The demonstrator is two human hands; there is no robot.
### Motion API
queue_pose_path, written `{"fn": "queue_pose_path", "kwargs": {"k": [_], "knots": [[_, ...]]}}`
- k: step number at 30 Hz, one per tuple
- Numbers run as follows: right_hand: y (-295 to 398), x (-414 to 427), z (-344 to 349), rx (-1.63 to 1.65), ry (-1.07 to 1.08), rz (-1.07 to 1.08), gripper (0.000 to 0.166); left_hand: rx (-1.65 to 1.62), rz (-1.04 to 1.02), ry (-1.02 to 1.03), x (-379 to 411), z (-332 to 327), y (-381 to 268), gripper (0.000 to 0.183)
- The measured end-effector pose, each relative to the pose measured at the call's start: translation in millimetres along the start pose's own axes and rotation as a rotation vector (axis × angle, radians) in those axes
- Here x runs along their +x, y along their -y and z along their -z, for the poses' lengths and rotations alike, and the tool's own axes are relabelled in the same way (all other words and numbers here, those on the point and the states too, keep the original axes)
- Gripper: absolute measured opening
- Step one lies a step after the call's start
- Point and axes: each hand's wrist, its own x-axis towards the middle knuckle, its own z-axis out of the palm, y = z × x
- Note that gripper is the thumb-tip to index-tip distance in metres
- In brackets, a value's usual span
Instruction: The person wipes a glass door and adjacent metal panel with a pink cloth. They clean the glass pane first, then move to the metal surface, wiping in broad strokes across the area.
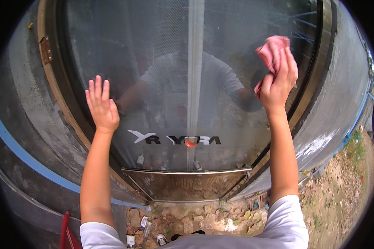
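A pink cloth (272, 53) is bunched in my right hand (279, 82), up at the right side of a glass door (155, 102). The cloth's upper edge is blurred. My left hand (101, 107) is spread near the left side of the pane, fingers pointing up, with nothing in it; whether the palm presses on the glass is hard to tell. Behind the glass runs a pale vertical strip (194, 77) beside a mesh. Dark and light lettering (174, 139) crosses the lower pane, along with a reflection of a person in a light shirt.
A wooden frame (62, 112) with a rusty hinge (45, 49) borders the door. Grey walls flank it, and a blue strip (34, 165) runs along the left. Rubble (187, 222), bottles (144, 222) and a white container (130, 240) lie below. A red object (68, 232) stands at lower left.
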Motion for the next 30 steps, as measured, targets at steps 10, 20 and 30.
{"fn": "queue_pose_path", "kwargs": {"k": [10,20,30], "knots": [[287.4,111.6,-140.6,0.319,0.031,0.105,0.075,-0.033,0.040,0.042,0.3,-0.8,-11.6,0.071],[58.3,136.3,-86.4,0.087,-0.155,0.037,0.070,-0.038,0.027,0.048,-4.5,2.5,-2.0,0.071],[35.6,160.3,-91.6,-0.067,-0.171,-0.214,0.073,-0.058,0.015,0.061,-6.4,2.2,-3.2,0.073]]}}
